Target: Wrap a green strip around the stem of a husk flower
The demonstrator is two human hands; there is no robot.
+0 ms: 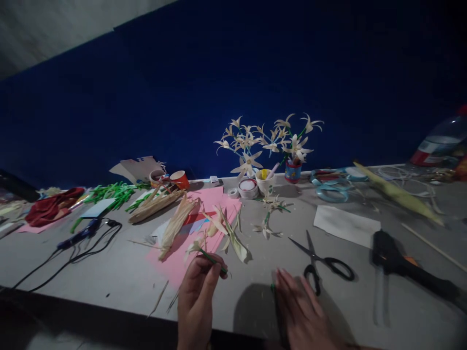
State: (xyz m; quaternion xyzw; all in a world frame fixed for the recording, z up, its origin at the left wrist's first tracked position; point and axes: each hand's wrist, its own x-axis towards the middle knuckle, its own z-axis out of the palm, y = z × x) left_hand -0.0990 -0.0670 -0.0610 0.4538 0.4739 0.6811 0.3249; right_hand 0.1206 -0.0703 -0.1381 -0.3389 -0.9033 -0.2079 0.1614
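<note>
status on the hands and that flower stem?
Left hand pinching a green-stemmed husk flower. Right hand flat on the table, holding nothing visible. Black scissors just beyond the right hand, pink paper behind the flower.

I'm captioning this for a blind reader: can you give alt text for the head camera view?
A person's left hand pinches a green-stemmed husk flower over a grey table, while the right hand lies flat near black scissors. Behind sit pink paper, dried husk strips and a bouquet of finished flowers against a blue wall.
</note>
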